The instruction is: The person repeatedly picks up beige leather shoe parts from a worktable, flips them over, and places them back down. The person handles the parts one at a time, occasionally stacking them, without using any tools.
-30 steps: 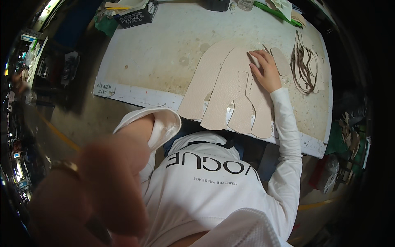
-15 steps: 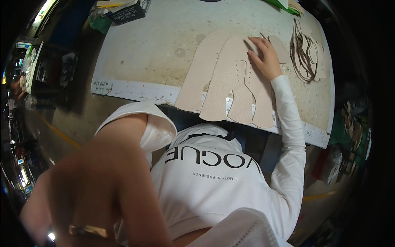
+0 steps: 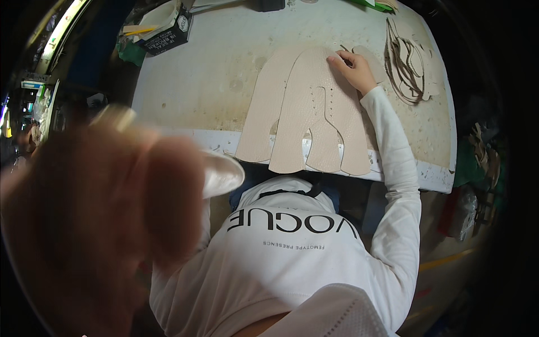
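Because the left hand [image 3: 95, 224] is raised close to the head camera, it fills the lower left of the view as a large blur; whether it is clenched, spread or gripping anything cannot be told, though a pale ring-like band shows near its top. Below the lens lies the white long-sleeved top [image 3: 292, 253], and from it the right sleeve runs up to the worktable [image 3: 191, 84].

The right hand [image 3: 353, 70] lies flat and released, fingers spread, pressing on the upper right corner of the beige leather pieces [image 3: 314, 118]. These cut shapes are stacked and fanned on the table's near half. Their long axis runs from the near table edge away from the person: the rounded ends point to the far side, and the split, leg-like tails point back, overhanging the near edge slightly.

As a judgement, the stack is the weak spot. Only one corner is pinned, so a nudge from the sleeve or forearm could slide the lower pieces out of register, and the overhanging tails could drag a piece off the edge if the pressing hand lifts. The left hand also blocks much of the view.

Just right of the hand sits a tangle of thin leather strips [image 3: 407, 56], and at the far left corner a dark box [image 3: 165, 33] with pale scraps.
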### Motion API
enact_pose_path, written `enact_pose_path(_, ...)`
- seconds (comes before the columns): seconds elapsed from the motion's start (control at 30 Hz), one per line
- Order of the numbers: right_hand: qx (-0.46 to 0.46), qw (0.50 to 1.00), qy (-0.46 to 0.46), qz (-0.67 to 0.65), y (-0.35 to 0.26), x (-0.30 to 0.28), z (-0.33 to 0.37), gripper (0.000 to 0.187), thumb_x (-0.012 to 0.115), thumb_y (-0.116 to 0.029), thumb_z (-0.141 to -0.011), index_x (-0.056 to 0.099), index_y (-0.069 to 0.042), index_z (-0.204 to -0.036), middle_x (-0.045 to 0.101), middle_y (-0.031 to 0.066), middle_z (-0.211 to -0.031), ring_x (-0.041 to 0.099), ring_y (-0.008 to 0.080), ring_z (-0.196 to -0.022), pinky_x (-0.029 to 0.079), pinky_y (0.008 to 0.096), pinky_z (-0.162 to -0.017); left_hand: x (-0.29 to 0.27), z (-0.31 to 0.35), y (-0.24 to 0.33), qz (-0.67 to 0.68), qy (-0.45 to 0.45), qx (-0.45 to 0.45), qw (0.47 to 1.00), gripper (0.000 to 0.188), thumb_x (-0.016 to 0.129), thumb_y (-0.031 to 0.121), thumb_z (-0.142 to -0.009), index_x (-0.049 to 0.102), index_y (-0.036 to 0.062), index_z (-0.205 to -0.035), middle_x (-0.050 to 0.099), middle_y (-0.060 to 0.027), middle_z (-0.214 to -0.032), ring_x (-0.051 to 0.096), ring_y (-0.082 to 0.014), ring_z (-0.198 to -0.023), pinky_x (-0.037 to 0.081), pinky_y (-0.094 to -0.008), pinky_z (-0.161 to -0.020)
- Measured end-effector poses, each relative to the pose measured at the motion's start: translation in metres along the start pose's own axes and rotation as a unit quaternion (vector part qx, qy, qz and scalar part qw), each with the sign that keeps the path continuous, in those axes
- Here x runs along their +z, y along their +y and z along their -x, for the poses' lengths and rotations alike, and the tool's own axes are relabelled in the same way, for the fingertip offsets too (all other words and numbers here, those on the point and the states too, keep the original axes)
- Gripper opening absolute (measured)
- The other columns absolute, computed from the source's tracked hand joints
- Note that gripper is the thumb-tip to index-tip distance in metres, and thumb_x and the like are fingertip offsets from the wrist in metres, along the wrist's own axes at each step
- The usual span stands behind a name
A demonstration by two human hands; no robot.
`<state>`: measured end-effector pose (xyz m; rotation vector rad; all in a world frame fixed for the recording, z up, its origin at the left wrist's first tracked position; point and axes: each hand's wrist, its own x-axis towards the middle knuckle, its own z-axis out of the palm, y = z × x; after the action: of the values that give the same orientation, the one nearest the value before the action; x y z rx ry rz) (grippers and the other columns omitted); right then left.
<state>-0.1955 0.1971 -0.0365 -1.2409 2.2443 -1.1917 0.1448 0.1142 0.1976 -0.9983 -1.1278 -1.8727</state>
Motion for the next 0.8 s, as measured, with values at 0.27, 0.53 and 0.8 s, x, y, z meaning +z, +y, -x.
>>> enact_pose_path(0.27,-0.030,0.999,0.024,-0.003,0.000,0.004,0.004,0.036,0.063,-0.031,-0.085,0.066,0.000,-0.101,0.068,0.0134,-0.088,0.062,0.0211,-0.076,0.048,0.0316,-0.073,0.011,-0.003,-0.025,-0.198,-0.063,0.031,0.978,0.008,0.075,0.018,-0.073,0.070,0.0213,-0.078,0.063,0.0127,-0.079,0.053,-0.0006,-0.068,0.039,-0.0181,-0.063)
enact_pose_path(0.53,-0.049,0.998,0.049,0.014,0.015,0.011,0.000,0.042,0.065,-0.032,-0.085,0.064,0.003,-0.107,0.064,0.0048,-0.081,0.053,0.0105,-0.074,0.044,0.0256,-0.068,0.018,0.002,0.000,-0.118,-0.117,0.068,0.984,0.008,0.073,0.008,-0.072,0.069,0.0135,-0.075,0.063,0.0042,-0.078,0.059,-0.0054,-0.070,0.044,-0.0187,-0.058)
enact_pose_path(0.8,-0.046,0.997,0.056,0.018,0.021,0.013,0.000,0.046,0.067,-0.035,-0.082,0.064,0.002,-0.109,0.068,0.0147,-0.094,0.062,0.0196,-0.080,0.048,0.0296,-0.074,0.023,0.009,0.009,0.037,-0.058,0.017,0.997,0.016,0.075,-0.004,-0.063,0.070,0.0065,-0.075,0.064,-0.0039,-0.080,0.061,-0.0121,-0.075,0.048,-0.0239,-0.063)
